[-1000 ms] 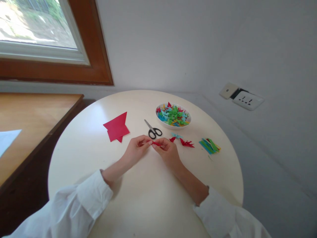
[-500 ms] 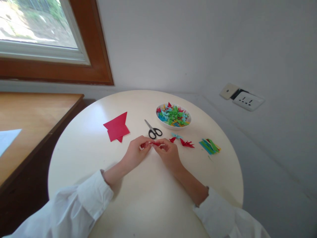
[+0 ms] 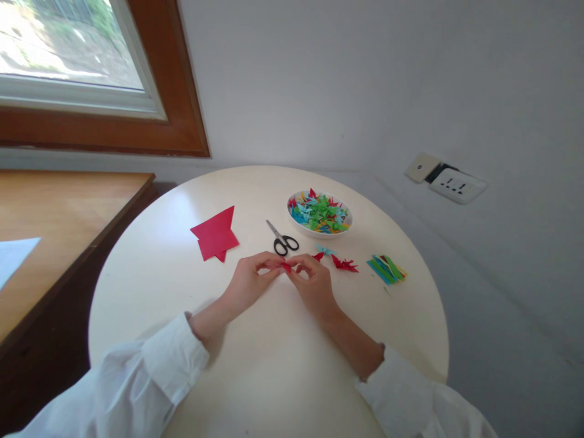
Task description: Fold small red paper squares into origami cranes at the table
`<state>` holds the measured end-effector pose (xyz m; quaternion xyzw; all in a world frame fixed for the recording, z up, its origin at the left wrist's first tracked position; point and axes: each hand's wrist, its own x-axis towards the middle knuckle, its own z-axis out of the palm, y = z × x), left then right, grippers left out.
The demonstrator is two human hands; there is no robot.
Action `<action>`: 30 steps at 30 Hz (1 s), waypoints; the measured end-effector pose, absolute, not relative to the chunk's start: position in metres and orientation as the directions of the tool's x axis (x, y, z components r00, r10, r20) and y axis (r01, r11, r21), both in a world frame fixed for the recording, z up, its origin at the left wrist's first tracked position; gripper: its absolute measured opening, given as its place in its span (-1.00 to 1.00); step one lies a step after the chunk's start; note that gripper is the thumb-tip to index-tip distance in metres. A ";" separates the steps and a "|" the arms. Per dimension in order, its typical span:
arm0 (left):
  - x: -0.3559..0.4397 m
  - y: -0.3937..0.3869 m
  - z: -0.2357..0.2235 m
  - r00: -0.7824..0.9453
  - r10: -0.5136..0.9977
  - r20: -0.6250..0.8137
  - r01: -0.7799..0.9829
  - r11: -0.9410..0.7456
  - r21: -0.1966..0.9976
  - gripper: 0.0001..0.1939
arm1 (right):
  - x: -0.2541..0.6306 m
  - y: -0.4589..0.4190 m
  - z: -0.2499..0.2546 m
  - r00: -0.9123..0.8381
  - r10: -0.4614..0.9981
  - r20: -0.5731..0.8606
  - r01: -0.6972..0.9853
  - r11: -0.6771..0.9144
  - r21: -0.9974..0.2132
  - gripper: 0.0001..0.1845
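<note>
Between my fingertips is a small piece of folded red paper (image 3: 286, 266), mostly hidden by the fingers. My left hand (image 3: 250, 280) pinches it from the left, and my right hand (image 3: 313, 286) pinches it from the right. Just beyond the hands lie scissors (image 3: 281, 239) with black handles, blades pointing away. Close by my right hand are red folded paper cranes (image 3: 345, 264) and a light blue one (image 3: 325, 250). A white oval bowl (image 3: 314, 233) behind them is heaped with small folded paper cranes in green, blue, red and yellow.
Red paper sheets (image 3: 216, 234) lie overlapping on the left of the round white table (image 3: 150, 274). A stack of green, blue and yellow paper strips (image 3: 387, 269) rests at the right. A wooden desk (image 3: 68, 201) stands at left; wall sockets (image 3: 457, 185) are at right.
My fingers have shifted slightly around the red paper, and its visible part has turned. Both hands stay in nearly the same place. Everything else on the table is unmoved.
</note>
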<state>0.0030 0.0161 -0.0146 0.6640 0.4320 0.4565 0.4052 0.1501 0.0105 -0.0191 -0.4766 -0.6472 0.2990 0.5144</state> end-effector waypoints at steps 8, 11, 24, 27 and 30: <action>0.003 0.015 -0.011 0.154 0.955 0.255 0.128 -0.275 0.953 -0.83 | 0.149 0.010 -0.019 -0.028 0.912 0.410 0.241 0.404 -0.883 -0.91; 0.003 0.015 -0.010 0.134 0.960 0.247 0.107 -0.262 0.959 -0.83 | 0.149 0.010 -0.020 -0.031 0.919 0.392 0.223 0.389 -0.894 -0.90; 0.003 0.016 -0.007 0.101 0.973 0.210 0.093 -0.219 0.971 -0.83 | 0.146 0.011 -0.020 -0.015 0.962 0.272 0.070 0.272 -0.960 -0.89; 0.003 0.016 -0.008 0.107 0.975 0.194 0.086 -0.204 0.975 -0.80 | 0.146 0.012 -0.019 -0.012 0.970 0.243 0.065 0.244 -0.968 -0.88; 0.003 0.016 -0.008 0.123 0.976 0.179 0.077 -0.189 0.979 -0.77 | 0.146 0.013 -0.020 -0.002 0.978 0.209 0.060 0.209 -0.976 -0.87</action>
